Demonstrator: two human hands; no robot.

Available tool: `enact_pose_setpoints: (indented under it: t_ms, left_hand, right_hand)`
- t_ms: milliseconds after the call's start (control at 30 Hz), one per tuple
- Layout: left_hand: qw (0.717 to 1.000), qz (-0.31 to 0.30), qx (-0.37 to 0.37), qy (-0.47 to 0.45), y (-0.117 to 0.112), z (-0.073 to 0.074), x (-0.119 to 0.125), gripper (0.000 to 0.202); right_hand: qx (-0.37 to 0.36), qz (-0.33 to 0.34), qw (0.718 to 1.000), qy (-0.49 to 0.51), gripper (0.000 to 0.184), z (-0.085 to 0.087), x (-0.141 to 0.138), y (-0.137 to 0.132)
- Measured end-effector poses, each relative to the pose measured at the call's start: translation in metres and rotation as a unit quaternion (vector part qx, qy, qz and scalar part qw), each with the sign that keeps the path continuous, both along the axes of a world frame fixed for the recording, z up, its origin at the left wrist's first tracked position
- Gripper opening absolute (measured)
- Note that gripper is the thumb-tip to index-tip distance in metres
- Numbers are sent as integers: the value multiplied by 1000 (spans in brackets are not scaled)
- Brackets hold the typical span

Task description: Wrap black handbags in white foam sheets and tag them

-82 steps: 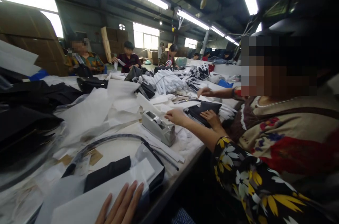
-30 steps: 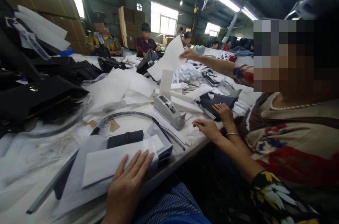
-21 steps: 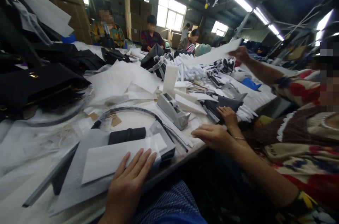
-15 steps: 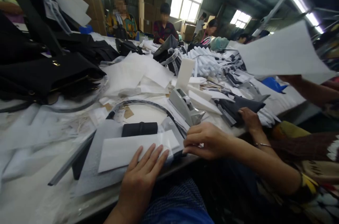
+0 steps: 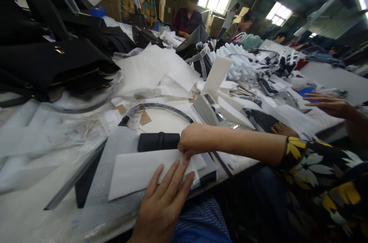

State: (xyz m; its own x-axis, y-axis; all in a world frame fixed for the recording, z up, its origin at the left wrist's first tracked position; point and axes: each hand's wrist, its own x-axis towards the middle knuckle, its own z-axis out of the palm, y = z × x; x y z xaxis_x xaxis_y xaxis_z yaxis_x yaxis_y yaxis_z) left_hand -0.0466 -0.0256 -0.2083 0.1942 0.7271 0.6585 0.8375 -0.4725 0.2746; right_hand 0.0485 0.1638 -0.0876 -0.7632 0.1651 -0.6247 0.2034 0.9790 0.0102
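My left hand (image 5: 163,206) lies flat and open on a white foam sheet (image 5: 135,172) near the table's front edge. The sheet covers a dark flat item wrapped in grey foam (image 5: 115,147). My right hand (image 5: 192,139), in a black floral sleeve, reaches in from the right. Its fingers are curled down, their tips pressing on the sheet's upper right edge. What they pinch is hidden. A black rolled strap piece (image 5: 158,141) lies just left of that hand.
A grey tape dispenser (image 5: 208,109) stands behind my right hand. A co-worker's hands (image 5: 327,103) spread a white sheet at the right. Black handbags (image 5: 57,66) are piled at the left, with loose foam sheets (image 5: 155,70) mid-table. Other people sit at the far side.
My right hand has moved left from beside the tape dispenser onto the foam sheet's edge. The co-worker has brought a large white sheet down to the table. The view has swung down and left.
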Motion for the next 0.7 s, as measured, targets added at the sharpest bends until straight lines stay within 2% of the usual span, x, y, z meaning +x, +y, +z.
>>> enact_pose_setpoints:
  t_ms: [100,200,333,433,500,633,700]
  left_hand:
    - [1000,-12,-5,2,0,0,0,39]
    - [1000,-4,-9,-3,1,0,1,39]
    - [1000,-1,5,-5,3,-2,3,40]
    - [1000,6,7,-4,4,-5,3,39]
    - [1000,11,4,-3,4,-5,3,39]
    - [1000,12,17,0,4,-3,3,39]
    - [1000,13,25,0,5,-3,3,39]
  right_hand:
    - [16,11,1000,-14,32,-3,-11,6]
    - [7,-5,1000,2,44,-11,-12,18]
    - [5,-78,996,45,56,-23,-2,33]
    - [-9,-146,986,75,58,-34,4,47]
    - [-52,-187,978,78,57,-44,6,58]
    - [-215,-220,948,81,47,-63,5,80]
    - [-238,-223,941,90,36,-64,5,88]
